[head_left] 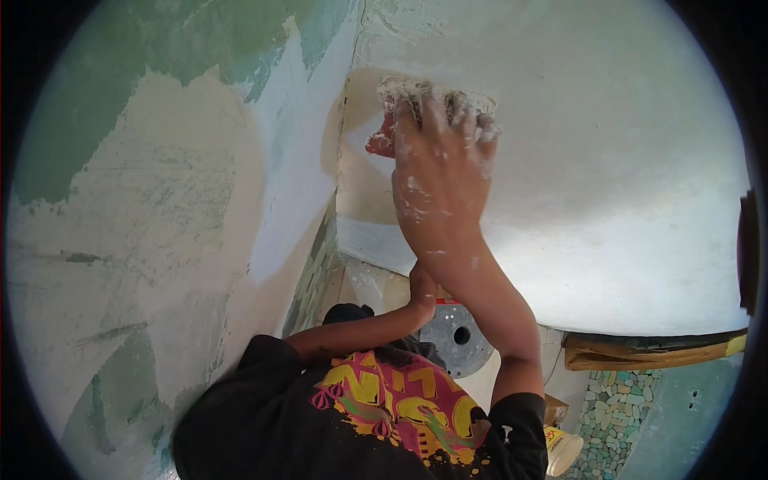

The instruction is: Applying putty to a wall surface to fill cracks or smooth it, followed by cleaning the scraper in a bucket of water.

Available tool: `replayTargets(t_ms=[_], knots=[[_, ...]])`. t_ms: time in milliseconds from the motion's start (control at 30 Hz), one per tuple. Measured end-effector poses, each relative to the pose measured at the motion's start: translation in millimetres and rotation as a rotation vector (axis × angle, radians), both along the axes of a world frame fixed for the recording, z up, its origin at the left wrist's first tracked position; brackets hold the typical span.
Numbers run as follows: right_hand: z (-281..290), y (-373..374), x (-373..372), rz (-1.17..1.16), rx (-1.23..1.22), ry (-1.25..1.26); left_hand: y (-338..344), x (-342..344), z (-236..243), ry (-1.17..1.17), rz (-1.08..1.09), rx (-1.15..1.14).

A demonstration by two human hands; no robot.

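Note:
My right hand [444,164], smeared with white putty, presses against the pale wall. Its fingers are closed over a flat red spreader [382,138] caked in putty, whose coated edge lies along their tips. Much of the tool is hidden under the hand, so its full shape does not show. Lower down, my left hand [422,282] is close beneath the right wrist. The right forearm covers its fingers, and I cannot tell whether it holds anything. A small red edge [448,302] shows just beside it.
A patchy green and beige wall [160,184] meets the pale wall [608,144] at a corner on the left. Below are a grey round surface with a dark hole [462,334], a pale tub [564,450], a brown ledge [640,352] and pebble-patterned flooring [620,416].

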State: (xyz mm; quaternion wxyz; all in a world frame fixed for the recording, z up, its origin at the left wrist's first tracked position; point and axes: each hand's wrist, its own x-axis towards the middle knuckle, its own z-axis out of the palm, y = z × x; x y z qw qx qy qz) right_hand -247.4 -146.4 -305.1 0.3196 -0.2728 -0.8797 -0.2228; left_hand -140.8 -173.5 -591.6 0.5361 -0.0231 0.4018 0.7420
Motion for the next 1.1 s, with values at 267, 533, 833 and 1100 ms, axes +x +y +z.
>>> replayTargets(t_ms=[267, 533, 833, 1100], knots=[[1.5, 15.1, -1.4, -0.059, 0.101, 0.151, -2.2, 6.1, 10.0, -0.031, -0.039, -0.007], [17.3, -3.6, 5.2, 0.087, -0.021, 0.072, 5.4, 10.1, -9.9, 0.016, 0.026, 0.008], [7.7, 71.1, 36.9, 0.645, 0.338, -0.382, 3.4, -3.8, 13.0, -0.176, 0.016, 0.015], [30.0, 90.9, 32.2, 0.698, 0.444, -0.493, 6.4, -10.3, 16.8, -0.184, -0.004, 0.021]])
